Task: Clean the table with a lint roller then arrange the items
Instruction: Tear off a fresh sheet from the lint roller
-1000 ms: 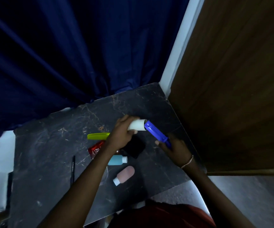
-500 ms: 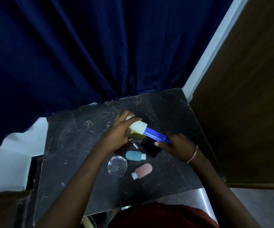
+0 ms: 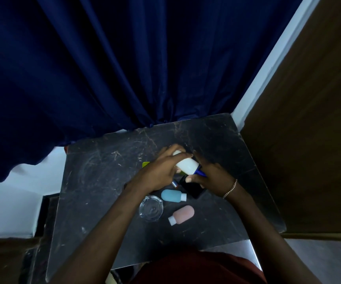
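You hold the lint roller (image 3: 186, 166) above the middle of the desk (image 3: 95, 181), your left hand (image 3: 161, 171) wrapped around its white roll and your right hand (image 3: 212, 178) gripping its blue handle. Nearer the desk's front edge lie a blue bottle (image 3: 172, 195), a pink bottle (image 3: 181, 215) and a glass ashtray (image 3: 151, 209), close together.

A single head-worn wide-angle view looks steeply down and forward from close above the dark bench (image 3: 95, 181), whose far edge meets a blue curtain (image 3: 124, 68); a wooden panel (image 3: 309, 140) fills the right side.
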The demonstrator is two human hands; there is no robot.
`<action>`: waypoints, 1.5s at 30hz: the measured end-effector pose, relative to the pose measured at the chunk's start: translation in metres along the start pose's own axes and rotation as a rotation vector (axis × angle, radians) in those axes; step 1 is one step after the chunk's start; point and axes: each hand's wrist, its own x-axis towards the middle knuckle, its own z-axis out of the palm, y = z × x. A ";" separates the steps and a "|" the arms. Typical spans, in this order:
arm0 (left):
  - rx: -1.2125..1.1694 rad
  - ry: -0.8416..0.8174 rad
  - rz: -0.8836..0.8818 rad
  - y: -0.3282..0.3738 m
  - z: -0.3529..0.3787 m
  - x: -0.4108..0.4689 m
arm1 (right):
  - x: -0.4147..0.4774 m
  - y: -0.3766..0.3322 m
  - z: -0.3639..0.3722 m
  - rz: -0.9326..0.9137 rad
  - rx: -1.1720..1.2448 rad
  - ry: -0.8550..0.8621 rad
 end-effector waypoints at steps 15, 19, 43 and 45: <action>-0.311 0.004 -0.193 -0.018 0.020 -0.004 | -0.023 -0.005 -0.080 -0.027 0.547 0.075; -0.492 0.033 -0.281 -0.015 0.027 -0.005 | -0.024 0.004 -0.072 -0.091 0.873 0.260; -0.398 0.104 -0.301 0.016 0.065 0.073 | 0.030 0.037 -0.060 0.042 0.897 0.346; -0.351 0.114 -0.286 0.016 0.071 0.083 | 0.034 0.042 -0.064 0.077 0.902 0.352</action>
